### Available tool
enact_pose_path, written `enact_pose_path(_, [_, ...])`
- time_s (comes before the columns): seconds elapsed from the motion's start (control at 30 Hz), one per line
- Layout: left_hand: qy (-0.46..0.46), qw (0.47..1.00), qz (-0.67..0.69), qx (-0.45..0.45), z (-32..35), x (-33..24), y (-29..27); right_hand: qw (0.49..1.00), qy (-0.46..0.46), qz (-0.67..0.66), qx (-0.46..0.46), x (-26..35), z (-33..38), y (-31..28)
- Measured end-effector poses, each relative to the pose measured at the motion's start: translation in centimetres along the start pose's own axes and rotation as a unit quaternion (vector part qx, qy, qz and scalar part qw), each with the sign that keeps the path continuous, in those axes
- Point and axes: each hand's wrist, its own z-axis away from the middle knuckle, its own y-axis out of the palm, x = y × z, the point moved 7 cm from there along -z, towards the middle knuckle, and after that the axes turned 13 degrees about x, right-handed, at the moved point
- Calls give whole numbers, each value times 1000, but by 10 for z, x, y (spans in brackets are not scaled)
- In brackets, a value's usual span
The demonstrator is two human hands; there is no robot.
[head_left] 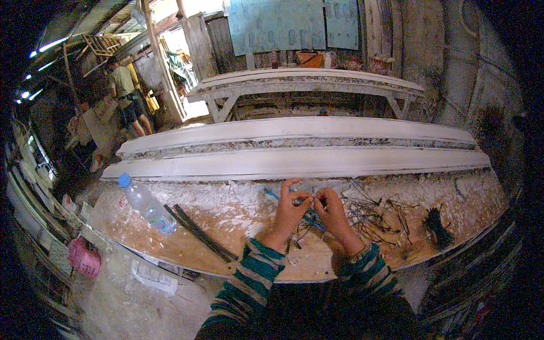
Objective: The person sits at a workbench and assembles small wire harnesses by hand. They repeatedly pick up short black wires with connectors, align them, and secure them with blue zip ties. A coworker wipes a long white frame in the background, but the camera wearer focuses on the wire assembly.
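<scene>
My left hand [290, 211] and my right hand [332, 212] meet over a plaster-crusted wooden workbench [226, 249]. Both pinch thin dark wire strands [306, 221] between the fingertips, with a blue strip [273, 194] running under the left hand. A loose tangle of more dark wire pieces [377, 218] lies just right of my right hand. Both sleeves are striped green and dark.
A clear plastic bottle [146, 204] with a blue cap lies at the bench's left, beside two dark flat bars [198, 231]. A dark wire bundle [437, 225] sits far right. Long white plaster mouldings [294, 161] lie behind. A person [127, 96] stands far left. A pink basket [84, 258] hangs below.
</scene>
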Motion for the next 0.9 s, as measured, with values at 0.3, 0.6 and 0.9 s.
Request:
enact_pose_path(0.3, [-19, 994, 109, -7, 2, 13, 3, 933, 74, -342, 82, -32, -2, 19])
enact_pose_path(0.6, [-64, 997, 41, 9, 1, 18, 1, 805, 122, -571, 103, -27, 2, 26])
enact_pose_path(0.9, [-9, 998, -63, 5, -1, 15, -1, 830, 133, -534, 93, -36, 1, 24])
